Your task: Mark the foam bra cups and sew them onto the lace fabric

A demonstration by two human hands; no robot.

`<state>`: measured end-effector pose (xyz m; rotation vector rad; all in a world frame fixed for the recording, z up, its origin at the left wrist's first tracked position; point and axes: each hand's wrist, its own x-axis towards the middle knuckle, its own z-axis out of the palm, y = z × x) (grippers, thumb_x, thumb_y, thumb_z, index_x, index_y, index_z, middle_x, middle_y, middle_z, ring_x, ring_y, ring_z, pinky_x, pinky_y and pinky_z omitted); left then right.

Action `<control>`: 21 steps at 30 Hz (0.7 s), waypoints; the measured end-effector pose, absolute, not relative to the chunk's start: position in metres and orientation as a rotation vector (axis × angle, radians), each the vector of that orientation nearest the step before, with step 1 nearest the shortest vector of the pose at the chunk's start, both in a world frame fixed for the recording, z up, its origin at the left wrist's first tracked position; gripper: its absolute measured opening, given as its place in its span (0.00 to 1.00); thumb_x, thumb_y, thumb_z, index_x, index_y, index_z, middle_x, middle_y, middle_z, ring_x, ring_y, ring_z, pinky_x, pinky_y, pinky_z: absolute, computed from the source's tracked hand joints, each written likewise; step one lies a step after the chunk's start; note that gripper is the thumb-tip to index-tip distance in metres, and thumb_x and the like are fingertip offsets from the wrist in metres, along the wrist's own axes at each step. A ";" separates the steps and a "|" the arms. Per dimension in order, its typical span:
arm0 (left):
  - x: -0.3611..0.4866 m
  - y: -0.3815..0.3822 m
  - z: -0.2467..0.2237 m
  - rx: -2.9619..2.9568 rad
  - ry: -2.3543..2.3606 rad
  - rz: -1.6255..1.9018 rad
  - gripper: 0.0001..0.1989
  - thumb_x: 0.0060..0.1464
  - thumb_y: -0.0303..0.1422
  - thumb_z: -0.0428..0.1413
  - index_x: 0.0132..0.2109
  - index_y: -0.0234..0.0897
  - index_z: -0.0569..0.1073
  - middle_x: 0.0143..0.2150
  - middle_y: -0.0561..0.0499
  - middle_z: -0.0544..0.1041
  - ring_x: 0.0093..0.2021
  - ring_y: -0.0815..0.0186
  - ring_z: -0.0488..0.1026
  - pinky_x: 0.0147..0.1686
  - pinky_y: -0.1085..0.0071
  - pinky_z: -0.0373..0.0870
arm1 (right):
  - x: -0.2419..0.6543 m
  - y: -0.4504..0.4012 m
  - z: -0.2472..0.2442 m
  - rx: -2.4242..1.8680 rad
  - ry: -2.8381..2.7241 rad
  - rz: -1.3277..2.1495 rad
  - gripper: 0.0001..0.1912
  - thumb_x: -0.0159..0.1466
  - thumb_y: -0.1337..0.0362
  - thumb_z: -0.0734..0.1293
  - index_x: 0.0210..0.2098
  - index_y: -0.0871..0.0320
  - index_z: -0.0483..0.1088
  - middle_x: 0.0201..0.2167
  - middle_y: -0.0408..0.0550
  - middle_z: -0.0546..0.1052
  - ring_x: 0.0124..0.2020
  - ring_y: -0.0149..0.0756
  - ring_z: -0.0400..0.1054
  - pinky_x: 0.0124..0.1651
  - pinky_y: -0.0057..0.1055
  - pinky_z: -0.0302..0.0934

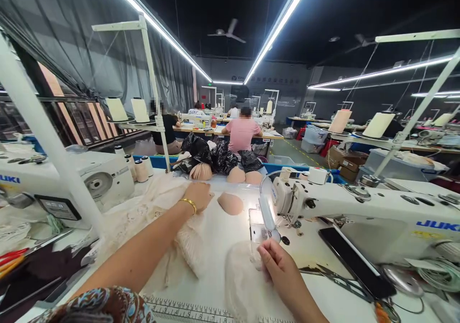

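Observation:
My left hand (199,196) reaches forward over the cream lace fabric (143,217) on the left of the white table; its fingers are curled and what they may hold is hidden. Just right of it a beige cup pad (230,203) lies on the table, with two more cup pads (236,175) and a fanned stack of pads (201,171) behind. Near the lit needle plate (256,227) of the sewing machine (345,198), my right hand (275,260) pinches the edge of a sheer cream piece (240,270).
A phone (354,260) and black scissors (345,282) lie at the right. A ruler strip (190,311) runs along the front edge. Thread cones (143,168) and another machine (89,179) stand left. Black bags (223,157) are behind the pads. Two people sit farther off.

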<state>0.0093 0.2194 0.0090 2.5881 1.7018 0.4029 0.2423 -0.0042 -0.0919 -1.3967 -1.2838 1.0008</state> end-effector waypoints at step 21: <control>0.042 0.069 0.001 2.184 1.183 0.501 0.06 0.53 0.37 0.50 0.35 0.40 0.68 0.33 0.51 0.74 0.35 0.57 0.72 0.34 0.64 0.66 | 0.242 -0.019 -0.074 -1.170 -1.038 1.047 0.21 0.61 0.49 0.76 0.44 0.55 0.71 0.32 0.40 0.71 0.34 0.36 0.68 0.41 0.33 0.63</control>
